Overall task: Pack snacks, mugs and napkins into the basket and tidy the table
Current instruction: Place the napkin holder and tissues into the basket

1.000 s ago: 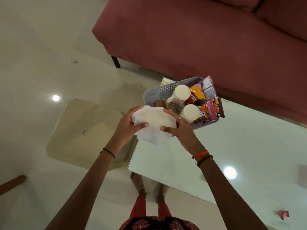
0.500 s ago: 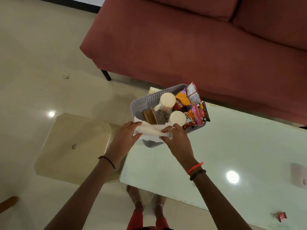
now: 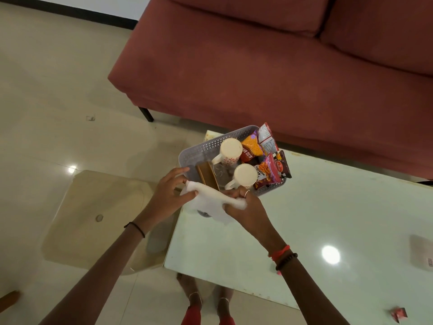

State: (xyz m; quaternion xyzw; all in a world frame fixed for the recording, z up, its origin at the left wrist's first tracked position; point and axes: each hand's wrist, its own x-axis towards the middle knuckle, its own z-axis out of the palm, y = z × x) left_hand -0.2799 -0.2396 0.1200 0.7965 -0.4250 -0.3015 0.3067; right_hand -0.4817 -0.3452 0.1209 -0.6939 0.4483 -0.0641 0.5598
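Note:
A grey perforated basket (image 3: 201, 147) stands on the near-left corner of the glass table (image 3: 328, 219). Inside it are two cream mugs (image 3: 230, 150) (image 3: 244, 175), several snack packets (image 3: 267, 170) along its right side and a brown flat item (image 3: 207, 175). Both hands hold a white napkin (image 3: 210, 202) at the basket's near edge. My left hand (image 3: 169, 190) pinches its left end. My right hand (image 3: 243, 207) grips its right end, and the napkin hangs partly folded below.
A dark red sofa (image 3: 269, 66) runs behind the table. A small red wrapper (image 3: 399, 314) lies on the table's near right, and a pale item (image 3: 423, 255) sits at the right edge. A beige stool (image 3: 93, 219) stands to the left of the table.
The napkin was held flat and open a second ago; it is now folded narrower and lower at the basket's near edge. The view has tilted up toward the sofa.

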